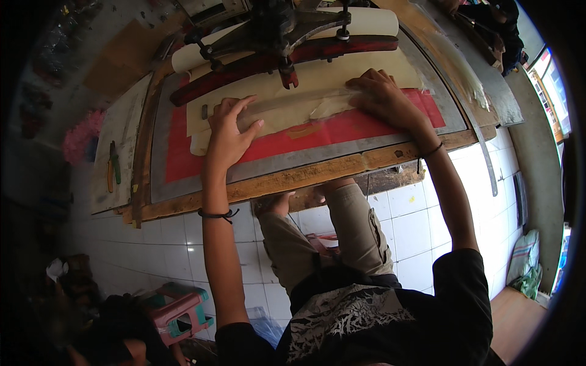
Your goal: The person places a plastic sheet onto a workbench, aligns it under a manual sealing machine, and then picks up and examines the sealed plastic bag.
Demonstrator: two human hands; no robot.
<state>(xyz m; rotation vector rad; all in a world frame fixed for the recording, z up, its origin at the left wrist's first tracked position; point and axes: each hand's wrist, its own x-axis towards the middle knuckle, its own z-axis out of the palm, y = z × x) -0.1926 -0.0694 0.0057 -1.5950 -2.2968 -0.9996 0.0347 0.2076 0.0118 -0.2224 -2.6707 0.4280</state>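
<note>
My left hand [229, 131] is over the left part of a cream paper sheet [268, 91], thumb and fingers apart. My right hand [390, 104] rests toward the sheet's right side, fingers spread and bent over it. Between the hands runs a blurred, see-through strip [296, 107]; whether either hand grips its ends is unclear. A torn pale piece [329, 108] lies beside my right hand. Beneath the cream sheet is a red sheet [336, 129], with a small brownish patch [303, 132] on it. A small dark grey piece [204, 111] lies left of my left hand.
Above the sheet hangs a black metal press frame [268, 33] with a long red bar [244, 70]. A cream roll [369, 22] lies behind it. The grey tabletop has a wooden edge [293, 172]. Pliers [113, 163] lie left; a metal ruler [486, 165] juts out right.
</note>
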